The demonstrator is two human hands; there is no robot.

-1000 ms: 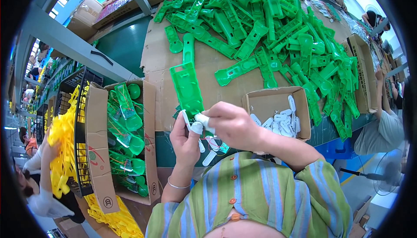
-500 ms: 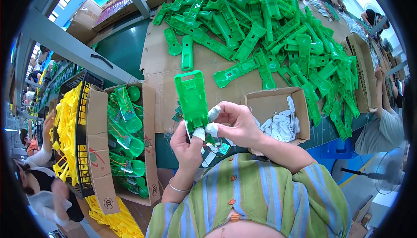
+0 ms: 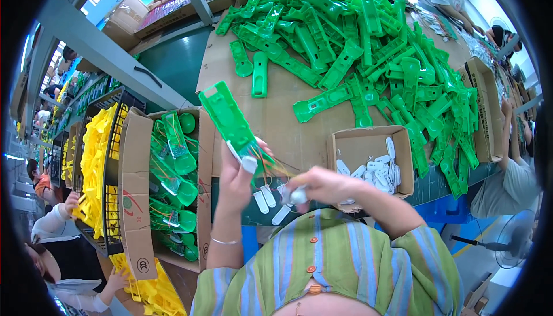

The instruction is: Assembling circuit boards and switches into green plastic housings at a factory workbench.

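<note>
My left hand (image 3: 235, 169), fingertip wrapped in white, holds a green plastic housing (image 3: 227, 114), hollow side up and tilted to the left. Thin coloured wires (image 3: 279, 167) run from the housing's lower end to my right hand (image 3: 315, 184). That hand is closed on the wires, its white-wrapped fingertips blurred; anything else in the pinch is hidden. Just below, a few narrow white plastic pieces (image 3: 280, 214) lie on the green table. A shallow carton (image 3: 373, 133) of white oval pieces (image 3: 380, 173) sits beyond my right hand.
A big heap of green housings (image 3: 345, 45) covers the cardboard sheet (image 3: 222, 65). At left stand a carton (image 3: 133, 201) of wired green housings (image 3: 181, 157) and a black basket (image 3: 114, 189) of yellow parts (image 3: 99, 166). A metal post (image 3: 115, 33) rises there; co-workers sit around.
My left hand has swung the housing up and left, tilting it. My right hand has drawn away to the right and down, with wires now stretched between. The view has shifted slightly.
</note>
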